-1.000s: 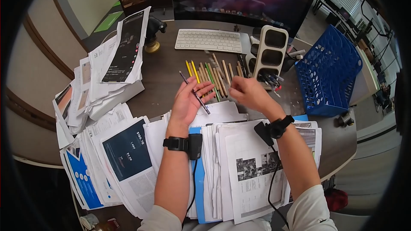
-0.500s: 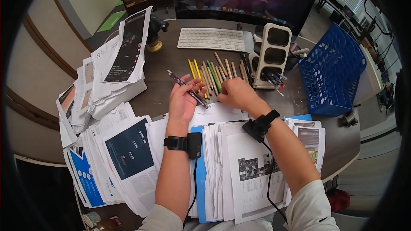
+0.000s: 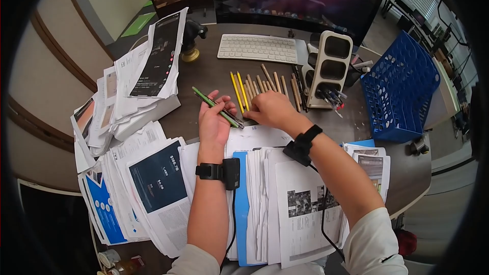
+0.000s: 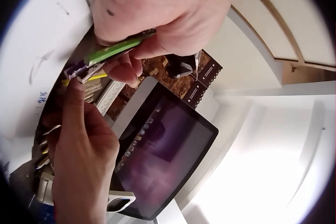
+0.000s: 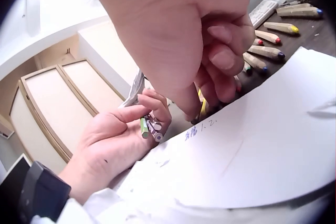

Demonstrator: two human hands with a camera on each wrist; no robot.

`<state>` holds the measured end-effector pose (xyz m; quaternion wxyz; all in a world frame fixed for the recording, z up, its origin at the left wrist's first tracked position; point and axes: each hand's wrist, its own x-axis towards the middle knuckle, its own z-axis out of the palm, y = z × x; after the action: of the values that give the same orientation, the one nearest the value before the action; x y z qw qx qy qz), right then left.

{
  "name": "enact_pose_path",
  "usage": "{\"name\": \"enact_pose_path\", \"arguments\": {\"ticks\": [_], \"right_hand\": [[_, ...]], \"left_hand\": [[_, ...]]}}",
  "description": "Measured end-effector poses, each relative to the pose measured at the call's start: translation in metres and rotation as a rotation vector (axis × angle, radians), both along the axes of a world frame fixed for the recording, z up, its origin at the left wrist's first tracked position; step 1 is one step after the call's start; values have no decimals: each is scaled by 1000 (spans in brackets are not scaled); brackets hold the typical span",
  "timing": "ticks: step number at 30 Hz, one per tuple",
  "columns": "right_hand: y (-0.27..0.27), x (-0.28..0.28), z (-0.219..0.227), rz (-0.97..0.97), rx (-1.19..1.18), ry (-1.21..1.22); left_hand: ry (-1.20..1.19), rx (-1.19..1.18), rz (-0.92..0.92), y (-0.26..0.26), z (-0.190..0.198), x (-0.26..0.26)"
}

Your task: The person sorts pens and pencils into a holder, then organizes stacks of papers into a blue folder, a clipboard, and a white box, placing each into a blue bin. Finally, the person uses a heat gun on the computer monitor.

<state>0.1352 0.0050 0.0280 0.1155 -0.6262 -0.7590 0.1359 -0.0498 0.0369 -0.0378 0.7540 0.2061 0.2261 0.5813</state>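
Observation:
My left hand point(image 3: 214, 125), palm up, holds a green pencil point(image 3: 204, 97) together with dark patterned pencils point(image 5: 157, 136), its thumb lying across them. On the desk just right of it, my right hand point(image 3: 275, 109) reaches down with curled fingers. Its fingertips are at the lower ends of two yellow pencils point(image 3: 236, 87). I cannot tell whether it pinches one. A row of wood-coloured pencils point(image 3: 284, 87) lies beyond and to the right, partly behind the right hand. Several coloured tips show in the right wrist view, such as a yellow-tipped pencil point(image 5: 283, 27).
Paper stacks point(image 3: 310, 234) lie under the forearms, and more papers point(image 3: 158, 66) pile up at left. A white keyboard point(image 3: 257, 48) sits before the monitor point(image 3: 300, 0). To the right stand a beige organizer point(image 3: 326, 71) with pens and a blue perforated rack point(image 3: 397, 91).
The green pencil has gone from the desk into my left hand, which held only patterned pencils before. My right hand has shifted left along the row to the yellow pencils.

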Motion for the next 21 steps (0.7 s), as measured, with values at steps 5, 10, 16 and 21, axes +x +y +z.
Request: {"name": "enact_pose_path", "arguments": {"ticks": [5,10,16,21], "right_hand": [[1,-9,17,-88,-159,-123],[-6,-1,15,-51,-70,-123],[-8,-3,15,4,-83,-193],[-10,-3,19,25,-117,-224]], "left_hand": [[116,-78,36,-8,17,11],[54,-88,11,-4,12,8],[25,-89,-26,1,5,2],[16,-73,-107,0,9,4]]}}
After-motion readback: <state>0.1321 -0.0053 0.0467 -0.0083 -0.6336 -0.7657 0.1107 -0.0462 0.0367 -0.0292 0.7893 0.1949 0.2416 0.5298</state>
